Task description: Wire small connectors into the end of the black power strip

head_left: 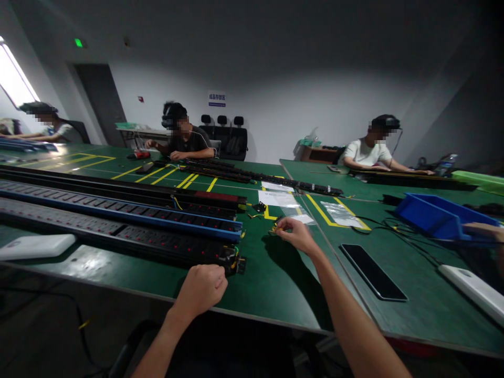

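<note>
My right hand (296, 234) is pinched on a small dark part with yellow wires (275, 229), held above the green table. My left hand (202, 287) is curled into a fist at the table's front edge, and whatever its fingers may hold is hidden. Just beyond that fist lies the wired end (235, 260) of a long black power strip (157, 236), a row of sockets with red spots along it. Behind it runs another strip in a blue rail (189, 219). A small black bracket (259, 207) and a loose wired piece (255, 216) rest past the strip ends.
To the right lie a black phone (372, 271), a white power bank (474, 291) with cables and a blue bin (429, 215). Someone's hand (484, 229) reaches by the bin. Another white device (37, 245) lies left. Paper sheets (277, 198) lie mid-table. Several people sit across.
</note>
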Action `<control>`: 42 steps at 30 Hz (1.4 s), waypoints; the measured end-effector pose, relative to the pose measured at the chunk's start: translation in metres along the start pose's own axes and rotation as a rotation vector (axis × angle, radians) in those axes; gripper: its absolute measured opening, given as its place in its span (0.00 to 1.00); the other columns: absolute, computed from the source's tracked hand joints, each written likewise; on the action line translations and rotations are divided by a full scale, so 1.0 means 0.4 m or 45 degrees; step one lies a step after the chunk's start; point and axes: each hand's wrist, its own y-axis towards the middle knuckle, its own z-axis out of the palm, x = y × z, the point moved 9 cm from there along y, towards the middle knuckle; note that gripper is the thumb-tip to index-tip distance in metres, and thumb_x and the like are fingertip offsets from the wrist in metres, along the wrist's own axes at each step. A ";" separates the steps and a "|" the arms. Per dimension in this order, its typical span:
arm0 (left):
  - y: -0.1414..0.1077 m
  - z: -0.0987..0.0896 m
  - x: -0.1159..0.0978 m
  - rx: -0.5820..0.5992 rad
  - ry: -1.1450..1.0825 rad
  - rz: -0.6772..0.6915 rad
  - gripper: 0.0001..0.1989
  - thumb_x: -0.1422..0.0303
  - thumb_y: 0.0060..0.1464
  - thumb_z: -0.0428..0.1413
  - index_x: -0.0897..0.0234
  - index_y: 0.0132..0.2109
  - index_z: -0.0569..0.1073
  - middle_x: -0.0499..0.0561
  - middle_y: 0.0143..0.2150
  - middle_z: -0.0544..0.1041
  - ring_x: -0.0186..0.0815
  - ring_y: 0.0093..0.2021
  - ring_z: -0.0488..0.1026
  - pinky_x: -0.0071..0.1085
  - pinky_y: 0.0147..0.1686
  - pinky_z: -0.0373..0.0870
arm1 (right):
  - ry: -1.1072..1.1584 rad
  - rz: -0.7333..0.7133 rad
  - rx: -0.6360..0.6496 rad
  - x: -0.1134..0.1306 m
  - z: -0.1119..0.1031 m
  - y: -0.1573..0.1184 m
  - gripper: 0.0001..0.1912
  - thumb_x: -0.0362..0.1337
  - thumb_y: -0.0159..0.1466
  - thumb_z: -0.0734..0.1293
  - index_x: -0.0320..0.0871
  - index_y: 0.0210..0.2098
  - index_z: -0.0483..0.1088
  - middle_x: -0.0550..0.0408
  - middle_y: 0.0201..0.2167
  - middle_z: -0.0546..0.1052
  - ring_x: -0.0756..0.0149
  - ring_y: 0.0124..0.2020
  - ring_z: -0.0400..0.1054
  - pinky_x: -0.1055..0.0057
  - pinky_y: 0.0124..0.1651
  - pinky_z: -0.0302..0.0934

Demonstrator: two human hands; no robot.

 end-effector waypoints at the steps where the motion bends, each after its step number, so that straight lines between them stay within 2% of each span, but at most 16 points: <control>1: 0.000 0.000 0.000 0.002 0.003 -0.002 0.12 0.76 0.52 0.49 0.63 0.22 0.60 0.45 0.20 0.66 0.30 0.22 0.61 0.34 0.27 0.45 | -0.064 -0.042 -0.024 0.010 -0.002 0.000 0.10 0.43 0.54 0.71 0.44 0.31 0.73 0.53 0.29 0.78 0.63 0.30 0.70 0.68 0.33 0.64; 7: -0.002 0.001 0.001 0.008 -0.016 -0.014 0.13 0.76 0.53 0.49 0.63 0.22 0.59 0.45 0.20 0.65 0.30 0.22 0.60 0.33 0.27 0.45 | -0.272 -0.104 -0.122 0.042 -0.009 -0.004 0.06 0.42 0.57 0.69 0.47 0.31 0.74 0.54 0.29 0.79 0.61 0.31 0.71 0.66 0.36 0.63; 14: 0.001 0.004 0.004 0.009 -0.027 -0.013 0.13 0.76 0.52 0.48 0.63 0.22 0.57 0.45 0.20 0.64 0.29 0.22 0.59 0.34 0.27 0.44 | -0.438 -0.109 -0.189 0.043 -0.028 -0.009 0.11 0.47 0.60 0.68 0.46 0.29 0.73 0.53 0.26 0.78 0.62 0.27 0.69 0.68 0.32 0.58; 21: 0.000 0.002 0.003 0.007 -0.036 -0.017 0.13 0.76 0.52 0.48 0.63 0.22 0.57 0.45 0.20 0.64 0.29 0.22 0.59 0.34 0.28 0.44 | -0.512 -0.110 -0.146 0.063 -0.020 -0.015 0.22 0.55 0.61 0.67 0.45 0.22 0.67 0.55 0.20 0.72 0.66 0.23 0.63 0.70 0.27 0.52; 28: -0.002 0.007 0.008 0.005 -0.032 -0.010 0.13 0.76 0.53 0.48 0.63 0.22 0.57 0.45 0.20 0.65 0.29 0.22 0.59 0.34 0.28 0.44 | -0.622 -0.134 -0.118 0.051 -0.011 -0.015 0.23 0.52 0.63 0.65 0.44 0.19 0.64 0.57 0.17 0.68 0.69 0.20 0.60 0.71 0.25 0.47; 37: -0.002 0.008 0.008 0.017 -0.030 -0.025 0.12 0.76 0.53 0.48 0.63 0.22 0.58 0.45 0.20 0.65 0.29 0.22 0.59 0.34 0.28 0.44 | -0.413 -0.101 -0.129 0.053 -0.015 -0.011 0.16 0.49 0.61 0.67 0.42 0.26 0.72 0.55 0.22 0.75 0.66 0.24 0.66 0.71 0.28 0.56; 42: -0.002 0.008 0.005 0.016 -0.036 -0.022 0.12 0.76 0.53 0.48 0.64 0.22 0.58 0.46 0.20 0.65 0.29 0.22 0.59 0.33 0.28 0.44 | -0.257 -0.119 -0.078 0.046 -0.008 -0.006 0.14 0.46 0.60 0.67 0.42 0.33 0.77 0.52 0.28 0.78 0.64 0.28 0.70 0.70 0.31 0.62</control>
